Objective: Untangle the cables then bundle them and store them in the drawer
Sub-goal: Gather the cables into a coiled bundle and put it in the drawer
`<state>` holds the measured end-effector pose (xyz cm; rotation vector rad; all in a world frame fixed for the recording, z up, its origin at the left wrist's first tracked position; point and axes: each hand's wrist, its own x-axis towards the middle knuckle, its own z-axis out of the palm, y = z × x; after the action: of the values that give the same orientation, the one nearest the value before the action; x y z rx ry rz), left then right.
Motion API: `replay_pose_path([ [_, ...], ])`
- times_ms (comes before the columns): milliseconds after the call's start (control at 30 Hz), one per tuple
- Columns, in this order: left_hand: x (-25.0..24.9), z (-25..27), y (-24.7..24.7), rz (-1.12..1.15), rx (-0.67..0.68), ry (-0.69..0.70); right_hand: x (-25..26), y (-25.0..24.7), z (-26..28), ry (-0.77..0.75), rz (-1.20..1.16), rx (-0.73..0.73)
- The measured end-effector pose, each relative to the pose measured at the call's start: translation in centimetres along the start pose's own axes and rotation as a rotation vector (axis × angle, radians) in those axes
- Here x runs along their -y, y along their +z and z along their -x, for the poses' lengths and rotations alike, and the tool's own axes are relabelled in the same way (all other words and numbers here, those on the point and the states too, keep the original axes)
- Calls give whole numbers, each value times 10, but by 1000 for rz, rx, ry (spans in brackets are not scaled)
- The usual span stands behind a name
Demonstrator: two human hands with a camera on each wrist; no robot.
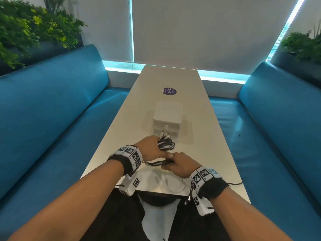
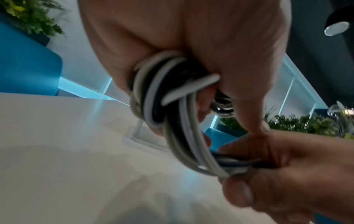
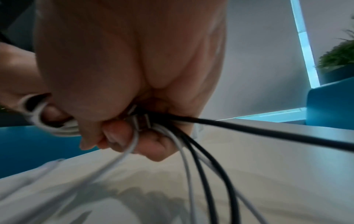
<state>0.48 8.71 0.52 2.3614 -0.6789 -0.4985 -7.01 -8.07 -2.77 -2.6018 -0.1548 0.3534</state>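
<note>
Both the left hand (image 1: pixel 150 146) and right hand (image 1: pixel 180 164) curled fingers round the cables (image 1: pixel 165 144) above the counter (image 1: pixel 199 136), near the white drawer box (image 1: pixel 167 119).

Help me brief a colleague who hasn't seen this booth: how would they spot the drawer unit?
Start from the long pale table between the two blue benches. On its middle line, past the hands, sits the white drawer unit, a squat stacked box. It is the only boxy thing there; the purple round sticker beyond lies flat.

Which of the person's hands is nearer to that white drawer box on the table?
Left. The left hand holds the cable coil just before the white drawer box; the right hand sits farther back.
</note>
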Motion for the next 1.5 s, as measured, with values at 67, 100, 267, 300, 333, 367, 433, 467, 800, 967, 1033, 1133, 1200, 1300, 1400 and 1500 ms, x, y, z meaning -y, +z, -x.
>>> replay_pose_path([
  [67, 0, 5, 2, -42, 92, 7, -2, -5, 2, -7, -18, 10],
  [100, -1, 7, 4, -58, 134, 10, -3, -8, 2, -16, -16, 16],
  [267, -4, 5, 6, -143, 224, 25, -6, -7, 2, -7, -100, 7],
  [300, -5, 5, 5, -154, 217, 26, -7, -6, 2, -3, -132, -5],
  [333, -6, 5, 4, -169, 207, 27, -6, -7, 2, 6, -158, -13],
  [367, -7, 5, 4, -188, 193, 29, -7, -7, 2, 4, -173, -21],
  [433, -8, 5, 3, -248, 164, 26, -9, -7, 2, 13, -163, -15],
  [467, -8, 5, 2, -283, 146, 25, -12, -7, 1, 26, -161, -18],
  [800, -10, 10, 4, -415, 76, 69, -22, -2, 0, 71, -218, -102],
  [967, -11, 10, 9, -307, 101, 31, -25, 1, -2, 23, -261, -114],
  [1033, -11, 9, 10, -266, 137, 12, -25, 2, -1, 9, -258, -126],
  [1133, -11, 8, 12, -320, 148, 0, -25, 2, -2, 13, -257, -131],
  [1200, -13, 7, 15, -358, 110, 14, -26, 1, -4, 19, -251, -159],
  [1300, -15, 6, 17, -388, 63, 42, -29, -2, -6, 29, -231, -191],
  [1400, -19, 6, 17, -349, 37, 28, -28, -3, -5, 30, -224, -208],
  [1500, -20, 6, 15, -344, 10, 13, -28, -7, -3, 27, -225, -209],
])
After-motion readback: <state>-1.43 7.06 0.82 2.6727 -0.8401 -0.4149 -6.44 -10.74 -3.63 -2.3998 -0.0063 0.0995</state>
